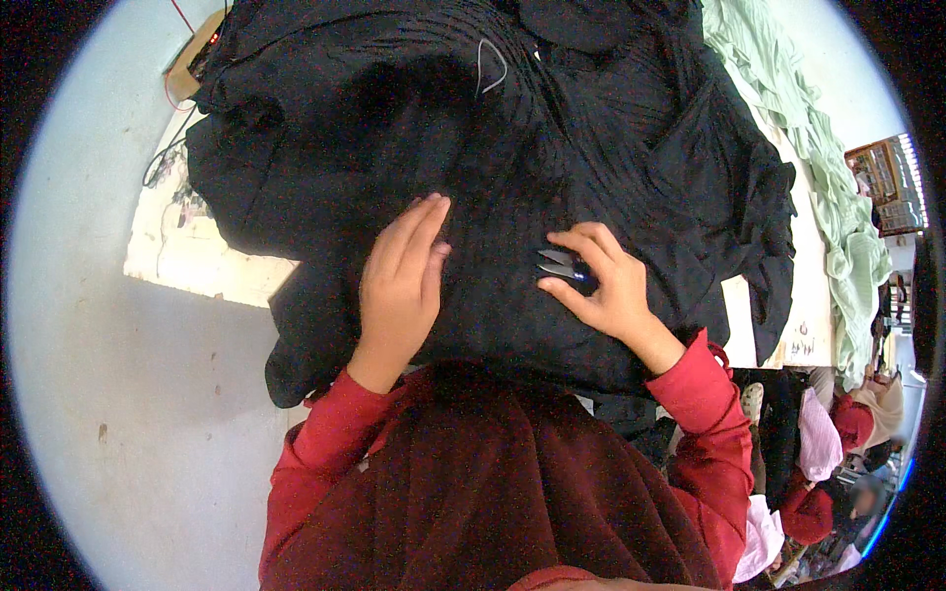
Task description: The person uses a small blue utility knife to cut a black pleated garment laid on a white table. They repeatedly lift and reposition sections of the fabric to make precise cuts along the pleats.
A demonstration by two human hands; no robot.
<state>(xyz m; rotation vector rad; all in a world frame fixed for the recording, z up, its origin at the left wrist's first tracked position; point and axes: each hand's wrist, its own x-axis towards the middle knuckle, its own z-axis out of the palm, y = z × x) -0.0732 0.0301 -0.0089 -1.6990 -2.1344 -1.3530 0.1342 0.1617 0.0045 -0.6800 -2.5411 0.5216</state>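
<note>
A large black cloth [473, 167], gathered and creased in places, is spread before me. My left hand [399, 276] rests on it with the fingers stretched out and side by side, holding nothing. Between the thumb and fingers of my right hand [616, 286] is a pair of thread snips [560, 268]. Their pointed blades are a little apart and face left, over the black cloth. The lower part of the snips is hidden in the palm. Farther off, a thin pale thread-like loop [506, 71] lies on the cloth.
Under the cloth, a pale tabletop [227, 256] shows at the left and right. Light green striped fabric [847, 266] hangs along its right edge. A brown box [187, 69] with wires stands at the far left. Several people [852, 424] are at the lower right.
</note>
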